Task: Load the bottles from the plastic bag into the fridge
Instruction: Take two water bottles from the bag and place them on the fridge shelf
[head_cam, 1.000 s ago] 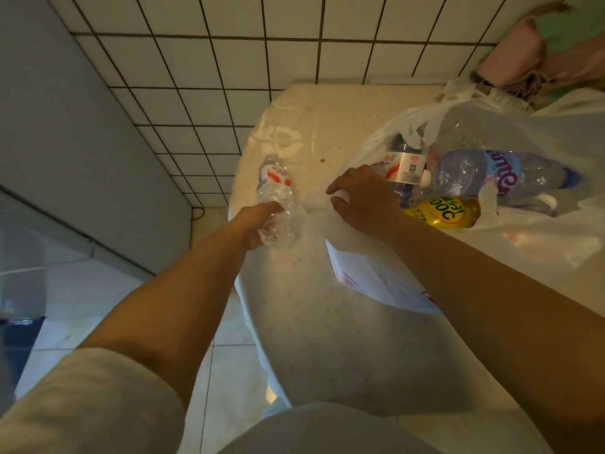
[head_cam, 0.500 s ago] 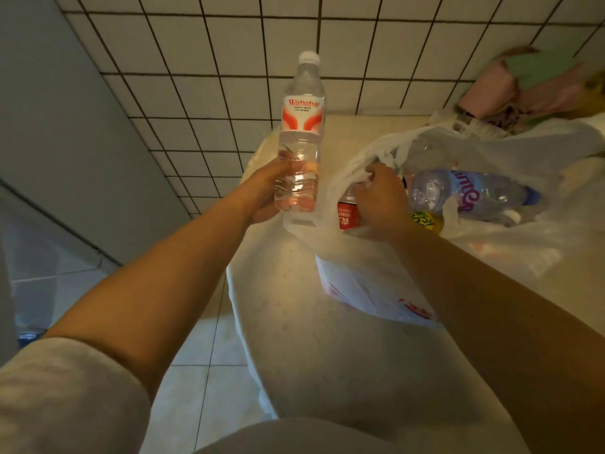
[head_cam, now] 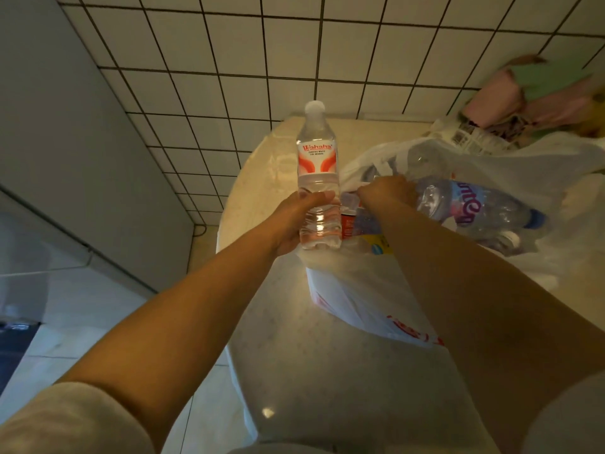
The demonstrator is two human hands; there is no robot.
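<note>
Room: grey panel (head_cam: 49, 103) fills the far left, with pale floor tiles (head_cam: 82, 290) below it. White square-tiled wall (head_cam: 294, 60) runs across the top. A pale speckled round-edged surface (head_cam: 327, 371) stands against that wall, centre to right.

Left hand (head_cam: 294, 221): arm extended forward, fingers and thumb curled round the lower body of a clear water bottle (head_cam: 317, 178). Bottle upright, white cap on top, red-and-white label, raised above the surface's left edge, just beside the bag's mouth.

Right hand (head_cam: 386, 191): arm extended, fingers bunched into a fist, gripping the rim of the white plastic bag (head_cam: 366, 296) at its opening. The bag lies on the surface; red print shows on its near side.

Inside the bag: a large clear bottle with purple lettering (head_cam: 471, 208) and a blue cap lies on its side, to the right of the right hand. A red-labelled item (head_cam: 348, 221) sits between the two hands, and a yellow-labelled item (head_cam: 379, 247) sits under the right wrist; cannot tell what either is.

Count: one bottle in hand, one whole bottle plainly visible in the bag, two partly hidden items.

Far right, top: blurred pink and green bundle (head_cam: 540, 90) against the wall.
</note>
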